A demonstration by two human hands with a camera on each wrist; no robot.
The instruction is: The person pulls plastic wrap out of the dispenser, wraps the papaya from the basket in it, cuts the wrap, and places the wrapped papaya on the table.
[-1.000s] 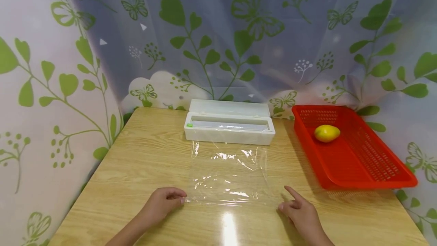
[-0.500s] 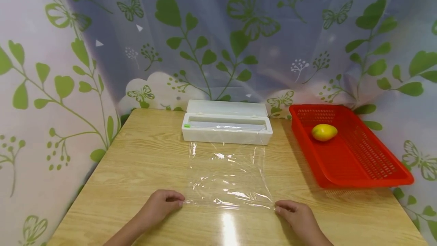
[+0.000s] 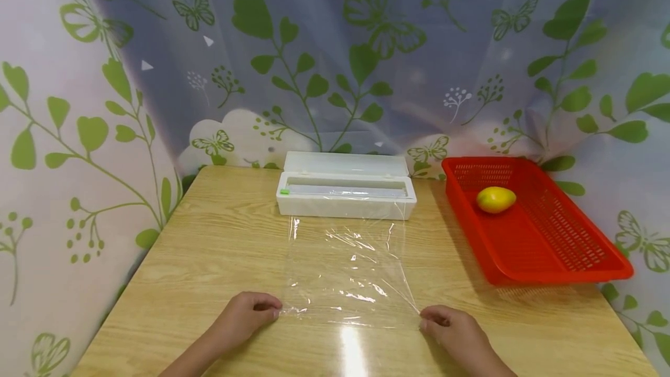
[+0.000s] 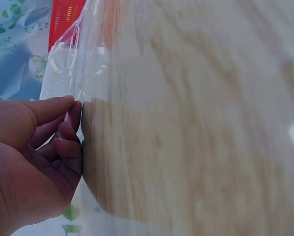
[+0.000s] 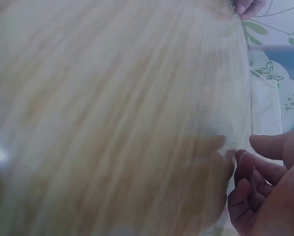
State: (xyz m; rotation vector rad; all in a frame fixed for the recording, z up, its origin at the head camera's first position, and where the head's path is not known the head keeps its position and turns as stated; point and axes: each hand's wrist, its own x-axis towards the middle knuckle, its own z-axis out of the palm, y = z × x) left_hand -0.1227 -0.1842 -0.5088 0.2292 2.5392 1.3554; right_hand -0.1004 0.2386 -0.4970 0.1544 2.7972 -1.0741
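Observation:
A clear sheet of plastic wrap (image 3: 345,272) stretches from a white wrap dispenser box (image 3: 345,207) toward the person. The box's lid (image 3: 345,164) is raised, and a roll (image 3: 348,191) lies inside. At the sheet's near left corner the left hand (image 3: 248,317) pinches the film between thumb and fingertips. The right hand (image 3: 456,333) pinches the near right corner, where creases run up from the fingers. In the left wrist view, the thumb and index finger of the left hand (image 4: 39,142) meet at the gathered film edge. The right wrist view has the right hand (image 5: 265,182) at the film's edge.
A red plastic basket (image 3: 555,278) stands on the right of the wooden table (image 3: 220,237), holding a yellow mango-like fruit (image 3: 496,199). Behind the table hangs a cloth (image 3: 314,115) printed with leaves and butterflies.
The right hand, earlier apart from the film with its index finger extended, has come in and pinched the right corner. The left hand keeps its pinch, and the sheet's creases have shifted.

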